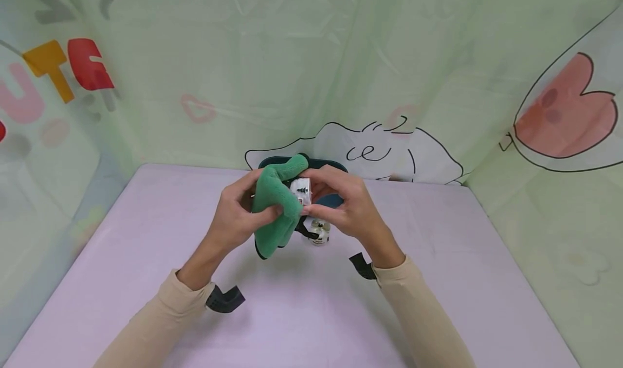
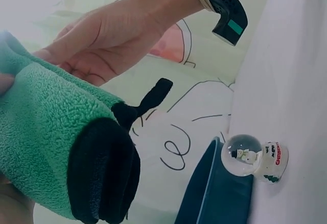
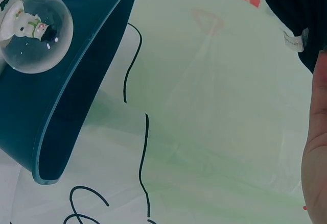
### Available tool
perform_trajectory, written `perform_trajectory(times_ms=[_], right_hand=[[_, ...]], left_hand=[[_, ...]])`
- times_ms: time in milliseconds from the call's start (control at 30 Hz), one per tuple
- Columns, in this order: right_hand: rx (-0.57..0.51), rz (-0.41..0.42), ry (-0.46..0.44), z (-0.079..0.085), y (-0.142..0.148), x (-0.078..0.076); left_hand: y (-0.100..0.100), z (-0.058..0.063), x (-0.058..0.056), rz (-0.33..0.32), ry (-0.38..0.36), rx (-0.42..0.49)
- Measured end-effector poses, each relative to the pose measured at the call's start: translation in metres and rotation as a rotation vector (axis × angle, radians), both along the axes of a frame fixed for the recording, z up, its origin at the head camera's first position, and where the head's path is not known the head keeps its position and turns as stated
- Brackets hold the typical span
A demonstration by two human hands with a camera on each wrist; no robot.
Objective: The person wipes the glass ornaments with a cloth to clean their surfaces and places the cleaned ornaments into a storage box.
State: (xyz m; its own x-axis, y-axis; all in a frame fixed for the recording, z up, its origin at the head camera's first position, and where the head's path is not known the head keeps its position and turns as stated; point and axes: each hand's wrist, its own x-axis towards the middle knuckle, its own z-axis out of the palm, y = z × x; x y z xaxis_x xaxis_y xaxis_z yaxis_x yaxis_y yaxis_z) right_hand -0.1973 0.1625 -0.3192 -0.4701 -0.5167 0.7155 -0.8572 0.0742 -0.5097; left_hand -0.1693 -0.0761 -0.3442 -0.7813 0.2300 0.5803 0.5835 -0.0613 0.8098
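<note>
A green plush cloth (image 1: 277, 206) with dark trim is gripped in my left hand (image 1: 236, 211), thumb on its near face. My right hand (image 1: 348, 198) pinches the white, tree-printed base of a snow globe (image 1: 303, 191) between thumb and fingers. The cloth lies against this globe and hides its dome. In the left wrist view, the cloth's black edge and a black loop (image 2: 153, 97) hang toward the table. Below the hands, another snow globe (image 2: 245, 156) with a snowman inside and a white printed base stands on the table.
Just behind the standing globe is a dark blue bin (image 3: 76, 66), its rim partly hidden by my hands in the head view. A pale lilac cloth covers the table (image 1: 292, 314). Light green printed curtains (image 1: 292, 60) enclose the back and sides.
</note>
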Motion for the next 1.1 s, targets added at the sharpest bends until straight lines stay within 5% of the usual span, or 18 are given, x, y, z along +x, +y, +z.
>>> perform_trajectory(times_ms=[1100], right_hand=[[0.096, -0.055, 0.274, 0.0038, 0.0017, -0.0014]], left_hand=[[-0.0043, 0.0007, -0.0016, 0.034, -0.092, -0.064]])
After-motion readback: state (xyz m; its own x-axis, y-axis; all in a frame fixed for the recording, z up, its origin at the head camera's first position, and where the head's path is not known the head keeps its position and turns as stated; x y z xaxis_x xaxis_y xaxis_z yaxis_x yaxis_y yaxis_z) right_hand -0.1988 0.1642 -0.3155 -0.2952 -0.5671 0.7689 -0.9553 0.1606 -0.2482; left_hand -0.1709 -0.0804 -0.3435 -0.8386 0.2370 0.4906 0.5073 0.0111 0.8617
